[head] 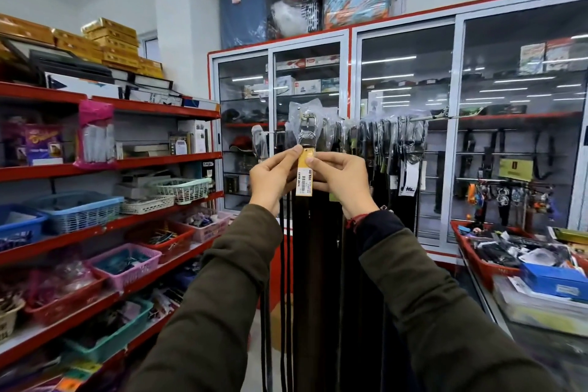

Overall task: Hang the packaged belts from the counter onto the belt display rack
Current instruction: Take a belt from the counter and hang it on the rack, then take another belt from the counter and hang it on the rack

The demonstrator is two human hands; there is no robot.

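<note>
A packaged belt point(306, 134) in clear plastic, with a metal buckle at the top and a yellow price tag, is held up in front of the belt display rack point(423, 119). My left hand point(273, 180) and my right hand point(342, 181) both pinch it just below the buckle, at the yellow tag. The belt's dark strap hangs straight down between my forearms. Many other wrapped belts point(381, 140) hang along the rack's horizontal bar behind it. The top of the package sits at about the level of the bar.
Red shelving point(133, 162) with baskets and boxes runs along the left. Glass cabinets point(404, 89) stand behind the rack. At the right, a counter point(496, 315) holds a red tray point(477, 264) of small goods and a blue box point(553, 283).
</note>
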